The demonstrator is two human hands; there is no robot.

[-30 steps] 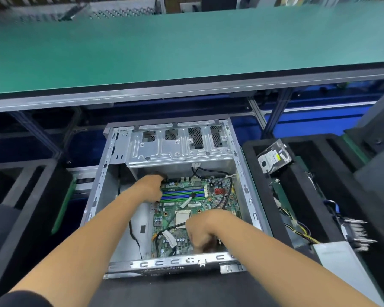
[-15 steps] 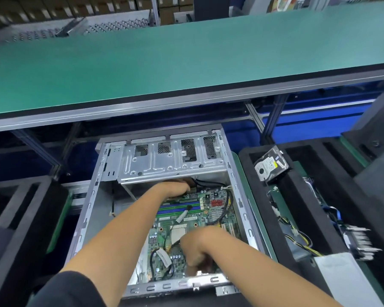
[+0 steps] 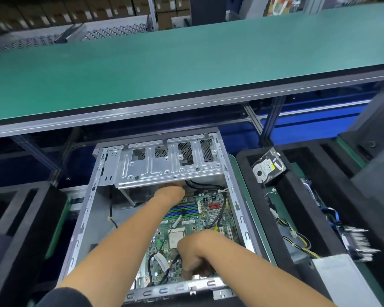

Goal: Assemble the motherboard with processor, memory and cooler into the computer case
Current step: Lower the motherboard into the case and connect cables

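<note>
The open silver computer case lies in the middle with its drive cage at the far end. The green motherboard lies inside it, showing its processor socket and blue and green memory slots. My left hand reaches to the board's far edge just under the cage, gripping there with the fingertips hidden. My right hand has its fingers curled down on the board's near edge by the case's front rail. Black cables run across the board.
A hard drive lies in a black foam tray to the right, with wiring and a grey metal panel nearer me. Another black foam tray stands at the left. A green bench top overhangs beyond the case.
My left hand has slid right along the board's far edge and further under the drive cage. My right hand stays at the near edge. My view has shifted left.
</note>
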